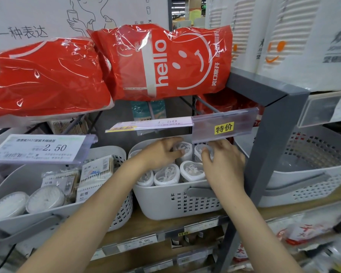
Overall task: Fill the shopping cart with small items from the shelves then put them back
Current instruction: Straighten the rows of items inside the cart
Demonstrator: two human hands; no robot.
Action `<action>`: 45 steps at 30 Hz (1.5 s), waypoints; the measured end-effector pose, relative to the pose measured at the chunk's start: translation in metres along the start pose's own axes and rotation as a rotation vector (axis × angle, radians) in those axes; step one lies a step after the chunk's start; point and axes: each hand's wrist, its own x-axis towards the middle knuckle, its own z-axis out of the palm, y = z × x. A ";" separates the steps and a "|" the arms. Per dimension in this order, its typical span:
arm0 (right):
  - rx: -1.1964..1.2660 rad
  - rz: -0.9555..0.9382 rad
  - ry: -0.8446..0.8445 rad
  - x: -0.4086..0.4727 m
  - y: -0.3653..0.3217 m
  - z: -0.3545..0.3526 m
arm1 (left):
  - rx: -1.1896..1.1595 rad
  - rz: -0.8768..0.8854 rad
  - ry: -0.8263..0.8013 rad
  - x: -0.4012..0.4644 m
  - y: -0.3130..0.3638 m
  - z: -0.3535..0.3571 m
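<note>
Hands reach into the white perforated plastic basket on the wooden shelf, left hand and right hand each curled around a small clear-lidded white tub, so I judge a pick-or-return step needing a clean lift.

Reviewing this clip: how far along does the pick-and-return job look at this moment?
Done: cannot tell; no cart is in view. In hand: both hands are in the middle white perforated plastic basket of small clear-lidded white tubs; the left hand and the right hand each have fingers on a back-row tub. Whether they are picking or returning is unclear. Left: the tubs beside them lie untouched.
</note>
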 end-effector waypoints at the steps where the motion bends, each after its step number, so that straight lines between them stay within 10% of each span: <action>1: 0.014 -0.007 0.015 -0.001 -0.001 -0.001 | 0.002 0.001 0.000 0.001 0.000 0.000; 14: 0.144 -0.215 0.043 -0.008 -0.004 -0.001 | 0.085 0.058 0.214 -0.024 0.017 -0.014; 23: 0.355 -0.517 -0.015 -0.068 -0.050 0.006 | 0.422 0.028 0.447 -0.210 -0.014 -0.009; 33: 0.497 -0.977 -0.603 -0.227 -0.206 0.058 | 0.236 -0.866 0.592 -0.508 -0.086 0.050; 45: 0.478 -1.541 -1.278 -0.480 -0.355 0.077 | -0.124 -1.740 1.065 -0.788 -0.022 0.146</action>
